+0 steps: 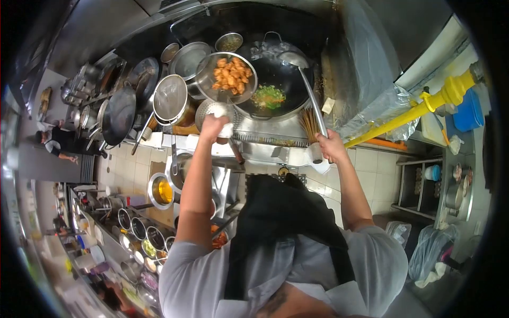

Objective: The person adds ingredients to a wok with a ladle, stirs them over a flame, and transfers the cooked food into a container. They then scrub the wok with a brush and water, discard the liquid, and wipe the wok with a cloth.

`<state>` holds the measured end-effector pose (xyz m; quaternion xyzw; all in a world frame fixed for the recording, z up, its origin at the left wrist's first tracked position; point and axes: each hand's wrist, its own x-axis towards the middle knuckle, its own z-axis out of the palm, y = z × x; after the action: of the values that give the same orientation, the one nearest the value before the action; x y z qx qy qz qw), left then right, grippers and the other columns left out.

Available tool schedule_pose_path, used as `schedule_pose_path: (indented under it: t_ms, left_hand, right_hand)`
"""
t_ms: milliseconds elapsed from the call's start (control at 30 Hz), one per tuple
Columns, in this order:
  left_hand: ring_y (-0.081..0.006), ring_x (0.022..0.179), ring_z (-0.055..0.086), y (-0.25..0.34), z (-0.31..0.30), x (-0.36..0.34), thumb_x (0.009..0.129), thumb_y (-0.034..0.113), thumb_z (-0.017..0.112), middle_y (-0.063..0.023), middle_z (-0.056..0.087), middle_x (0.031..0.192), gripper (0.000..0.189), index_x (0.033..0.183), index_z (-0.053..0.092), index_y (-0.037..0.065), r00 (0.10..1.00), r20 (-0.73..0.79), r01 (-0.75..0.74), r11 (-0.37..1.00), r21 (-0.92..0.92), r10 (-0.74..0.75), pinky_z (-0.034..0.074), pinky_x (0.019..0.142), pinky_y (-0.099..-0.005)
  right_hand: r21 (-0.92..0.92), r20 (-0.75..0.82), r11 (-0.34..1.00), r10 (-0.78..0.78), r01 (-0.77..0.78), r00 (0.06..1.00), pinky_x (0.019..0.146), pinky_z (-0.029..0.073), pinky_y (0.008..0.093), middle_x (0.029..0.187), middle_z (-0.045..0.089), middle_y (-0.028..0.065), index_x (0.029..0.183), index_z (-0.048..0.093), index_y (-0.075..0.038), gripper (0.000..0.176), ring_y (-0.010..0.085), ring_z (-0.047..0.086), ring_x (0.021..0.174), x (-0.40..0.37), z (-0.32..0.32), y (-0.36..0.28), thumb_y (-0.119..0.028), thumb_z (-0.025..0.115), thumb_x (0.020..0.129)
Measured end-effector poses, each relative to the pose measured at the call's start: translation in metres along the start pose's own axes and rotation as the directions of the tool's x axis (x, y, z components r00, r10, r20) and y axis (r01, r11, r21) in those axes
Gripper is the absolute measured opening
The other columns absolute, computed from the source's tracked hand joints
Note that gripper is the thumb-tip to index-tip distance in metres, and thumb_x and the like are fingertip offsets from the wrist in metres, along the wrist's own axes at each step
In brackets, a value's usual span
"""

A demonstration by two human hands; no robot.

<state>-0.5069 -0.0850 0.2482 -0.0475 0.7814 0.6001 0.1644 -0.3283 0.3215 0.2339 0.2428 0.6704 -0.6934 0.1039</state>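
My left hand is closed on a bunched white cloth, just below a round metal bowl of orange-brown fried pieces. Whether the cloth wraps a handle is hidden. My right hand grips the long handle of a metal ladle, whose bowl is over the far right part of the wok. Chopped green and pale bits lie in the wok's near part. Under the cloth sits a perforated skimmer, its wooden handle pointing toward me.
A mesh strainer and stacked pans stand to the left. A bamboo brush is beside the wok's right edge. A yellow pipe slants across the right. Behind my left arm are a pot of yellow liquid and several ingredient containers.
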Motion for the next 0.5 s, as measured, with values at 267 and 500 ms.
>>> schedule_pose_path:
  t_ms: [267, 500]
  left_hand:
    - [-0.0430, 0.098, 0.067, 0.011, 0.052, 0.006, 0.076, 0.026, 0.071, -0.0301, 0.068, 0.103, 0.039, 0.101, 0.069, -0.005, 0.988, -0.146, 0.071, 0.679, 0.731, 0.054, 0.054, 0.088, -0.0467]
    - [-0.0404, 0.092, 0.069, 0.055, -0.006, -0.031, 0.073, 0.022, 0.072, -0.0269, 0.070, 0.093, 0.033, 0.097, 0.069, -0.001, 0.914, -0.223, 0.006, 0.538, 0.843, 0.339, 0.055, 0.084, -0.0475]
  right_hand:
    - [-0.172, -0.036, 0.985, -0.014, 0.007, 0.999, 0.033, 0.031, 0.0286, 0.057, 0.046, -0.0009, 0.096, 0.057, -0.004, 0.018, 0.0091, 0.039, 0.037, 0.000, -0.017, 0.000, -0.021, 0.062, 0.095]
    - [0.103, 0.098, 0.995, 0.008, -0.018, 0.995, 0.032, 0.029, 0.0301, 0.056, 0.047, -0.0009, 0.093, 0.057, -0.003, 0.021, 0.0098, 0.041, 0.037, -0.001, -0.016, 0.002, -0.023, 0.063, 0.095]
